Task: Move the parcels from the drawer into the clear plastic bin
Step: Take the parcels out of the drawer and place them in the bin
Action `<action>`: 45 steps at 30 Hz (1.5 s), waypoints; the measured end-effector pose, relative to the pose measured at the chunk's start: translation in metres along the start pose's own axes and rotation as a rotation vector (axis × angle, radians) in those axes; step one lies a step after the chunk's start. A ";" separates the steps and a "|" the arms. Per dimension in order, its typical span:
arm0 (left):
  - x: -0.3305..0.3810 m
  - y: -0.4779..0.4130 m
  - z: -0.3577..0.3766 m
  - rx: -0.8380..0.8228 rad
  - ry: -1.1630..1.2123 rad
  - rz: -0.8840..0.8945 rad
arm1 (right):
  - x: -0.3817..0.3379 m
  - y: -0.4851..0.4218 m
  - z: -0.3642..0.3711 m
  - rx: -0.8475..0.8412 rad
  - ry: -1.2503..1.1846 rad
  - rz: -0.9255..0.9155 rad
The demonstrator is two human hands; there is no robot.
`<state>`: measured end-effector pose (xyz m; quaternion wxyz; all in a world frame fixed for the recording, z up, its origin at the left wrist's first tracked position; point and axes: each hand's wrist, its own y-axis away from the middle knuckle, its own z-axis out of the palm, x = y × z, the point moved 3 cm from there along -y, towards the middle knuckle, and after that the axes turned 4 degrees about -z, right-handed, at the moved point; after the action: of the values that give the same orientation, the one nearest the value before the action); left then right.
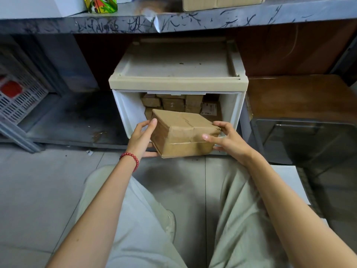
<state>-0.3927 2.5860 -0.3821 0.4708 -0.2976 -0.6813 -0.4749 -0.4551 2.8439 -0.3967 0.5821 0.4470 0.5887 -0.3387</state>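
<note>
L hand [142, 136] & R hand [230, 140] curl round cardboard parcel [183, 132] at drawer [131, 111] mouth: take-out step; next, carry to prob. clear bin [309, 146], right.

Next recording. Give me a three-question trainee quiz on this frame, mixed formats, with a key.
1. True or false: the left hand and right hand both hold the cardboard parcel.
2. Where do the other parcels lie? A) on the floor tiles B) inside the white drawer C) on the person's lap
3. Fill in: the left wrist wears a red bead ____.

Key: 1 true; 2 B; 3 bracelet.
</note>
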 end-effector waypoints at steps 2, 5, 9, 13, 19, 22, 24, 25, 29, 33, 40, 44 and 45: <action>0.000 0.001 -0.001 -0.006 0.012 0.009 | 0.001 -0.002 -0.001 0.024 -0.004 -0.012; -0.001 0.002 -0.001 -0.017 0.000 0.033 | 0.001 -0.004 -0.002 0.055 -0.018 -0.013; -0.002 0.004 0.001 -0.028 -0.084 0.038 | 0.002 -0.005 0.000 0.011 0.061 -0.012; 0.001 0.006 0.001 -0.010 -0.147 0.083 | 0.005 -0.007 -0.003 0.022 0.099 -0.006; 0.010 0.016 0.009 0.037 -0.184 0.264 | -0.002 -0.005 -0.008 0.098 0.028 0.062; 0.020 0.023 0.024 0.075 -0.123 0.367 | -0.016 0.003 -0.014 0.138 -0.057 0.028; 0.026 0.027 0.044 0.034 -0.120 0.376 | -0.021 0.011 -0.027 0.188 -0.129 -0.004; 0.029 0.029 0.055 -0.007 -0.112 0.370 | -0.021 0.015 -0.034 0.213 -0.164 -0.028; 0.049 0.037 0.105 -0.081 -0.045 0.412 | -0.024 0.036 -0.071 0.334 -0.299 -0.076; 0.070 0.044 0.167 -0.187 -0.094 0.442 | -0.019 0.069 -0.118 0.417 -0.285 -0.059; 0.060 0.059 0.286 -0.413 -0.493 0.608 | 0.040 0.139 -0.195 0.760 -0.423 0.036; 0.036 0.065 0.343 -0.508 -0.736 0.703 | 0.081 0.173 -0.219 0.904 -0.501 0.126; 0.029 0.066 0.353 -0.518 -0.789 0.713 | 0.090 0.179 -0.223 0.946 -0.513 0.146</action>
<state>-0.4736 2.9365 -0.3685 0.2243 -0.7677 -0.5245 -0.2917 -0.3685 3.1276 -0.4426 0.4646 0.6030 0.1784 -0.6235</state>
